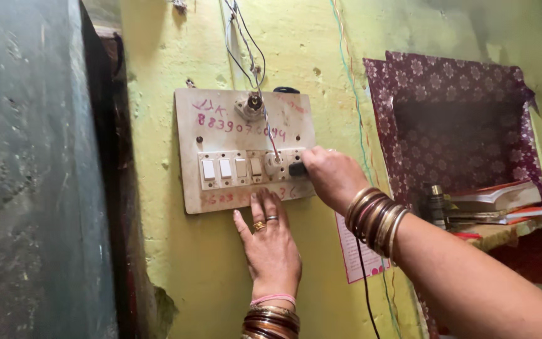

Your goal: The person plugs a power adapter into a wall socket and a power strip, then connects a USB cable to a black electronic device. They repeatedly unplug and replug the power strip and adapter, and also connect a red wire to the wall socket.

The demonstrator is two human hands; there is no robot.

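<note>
A worn cream switchboard (221, 125) is fixed to a yellow-green wall, with a row of white switches (225, 169) and a socket. My right hand (330, 176) grips a black plug (297, 169) at the socket on the board's right end. A thin black cable (366, 295) hangs down from under that hand. My left hand (270, 242) lies flat, fingers apart, against the wall and the board's lower edge, just below the switches. Both wrists wear several bangles. A bulb holder (253, 103) with loose wires sits at the board's top.
A dark door (32, 188) fills the left side. Right of the board, a wall niche lined with maroon floral cloth (459, 81) holds stacked books (500, 198) and a small bottle (435, 204). A paper sheet (357, 254) hangs on the wall below my right wrist.
</note>
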